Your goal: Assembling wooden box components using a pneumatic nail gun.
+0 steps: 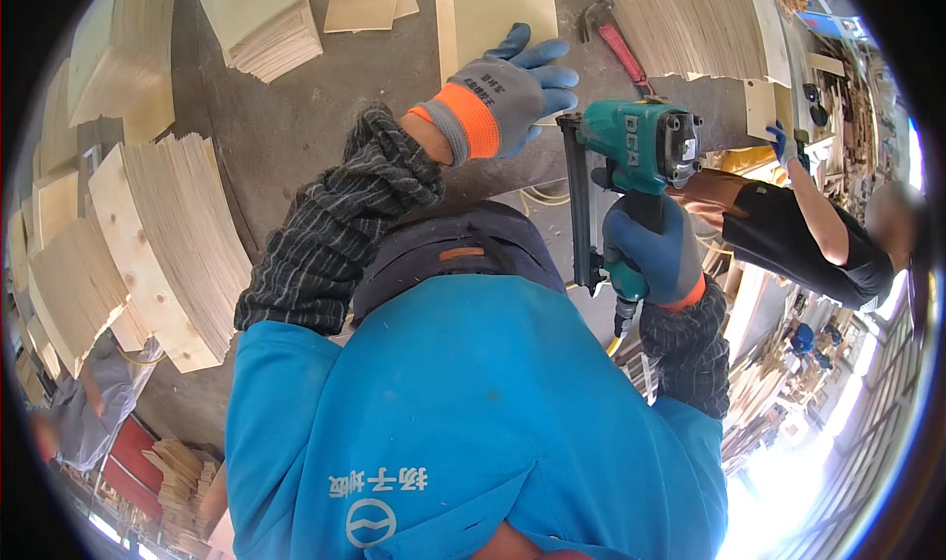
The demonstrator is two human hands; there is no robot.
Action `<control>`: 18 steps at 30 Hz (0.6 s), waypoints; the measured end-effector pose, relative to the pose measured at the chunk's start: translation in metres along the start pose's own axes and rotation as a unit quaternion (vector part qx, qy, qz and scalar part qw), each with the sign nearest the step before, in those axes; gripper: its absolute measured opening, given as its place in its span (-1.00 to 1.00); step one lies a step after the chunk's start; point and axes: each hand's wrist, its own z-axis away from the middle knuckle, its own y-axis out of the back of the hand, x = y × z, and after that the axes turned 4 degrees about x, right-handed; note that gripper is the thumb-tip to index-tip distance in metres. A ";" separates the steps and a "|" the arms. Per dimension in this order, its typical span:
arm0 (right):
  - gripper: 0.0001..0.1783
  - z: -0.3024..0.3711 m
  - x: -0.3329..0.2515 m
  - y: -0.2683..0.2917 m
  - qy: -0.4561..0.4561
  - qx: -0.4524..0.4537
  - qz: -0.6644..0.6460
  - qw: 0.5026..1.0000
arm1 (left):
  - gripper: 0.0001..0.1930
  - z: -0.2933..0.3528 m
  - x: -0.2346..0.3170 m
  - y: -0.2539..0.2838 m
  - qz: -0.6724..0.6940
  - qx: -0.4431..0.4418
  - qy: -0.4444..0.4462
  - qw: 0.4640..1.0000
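My left hand point(501, 97), in a grey and blue work glove with an orange cuff, is open with its fingers spread. It lies on or just over the near end of a pale plywood board point(498, 8); whether it presses on the board I cannot tell. In my right hand point(658, 247), gloved alike, is a teal pneumatic nail gun point(623, 134) with a long black magazine. My fingers wrap round its grip, and a hose fitting hangs below. The gun is held to the right of the board, apart from it. Beyond the gun lies a hammer point(621, 53) with a red handle.
Stacks of thin plywood sheets stand at the left point(172, 245), at the far left point(261, 18) and at the far right point(690, 23) of the grey worktop point(286, 117). Another person point(808, 230) in dark clothes and gloves works at the right. A yellow hose point(544, 197) curls below the worktop edge.
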 end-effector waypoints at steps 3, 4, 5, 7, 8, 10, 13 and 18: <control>-0.40 -0.004 0.001 -0.001 -0.022 0.005 0.026 0.999 | -0.45 0.002 -0.001 -0.003 -0.004 0.005 0.001 1.000; -0.40 -0.004 0.001 -0.002 -0.019 0.008 0.020 1.000 | -0.45 0.002 -0.001 -0.002 -0.003 0.007 0.001 1.000; -0.39 -0.004 0.001 -0.002 -0.016 0.010 0.014 1.000 | -0.46 0.001 -0.001 -0.002 0.001 0.007 0.001 1.000; -0.40 -0.004 -0.001 -0.003 -0.015 0.007 0.016 1.000 | -0.46 0.001 0.000 0.000 0.004 0.007 0.002 1.000; -0.41 -0.005 -0.001 -0.003 -0.014 0.002 0.018 1.000 | -0.47 0.001 0.001 0.001 0.006 0.004 0.007 1.000; -0.40 -0.004 -0.005 -0.009 -0.007 0.010 0.020 1.000 | -0.48 0.001 0.001 0.002 0.009 0.001 0.012 1.000; -0.39 -0.002 -0.009 -0.012 -0.002 0.019 0.027 0.999 | -0.49 0.001 0.000 0.001 0.015 0.005 0.008 1.000; -0.36 -0.003 -0.011 -0.012 -0.009 0.021 0.026 0.999 | -0.49 0.000 0.000 0.000 0.009 0.013 -0.001 1.000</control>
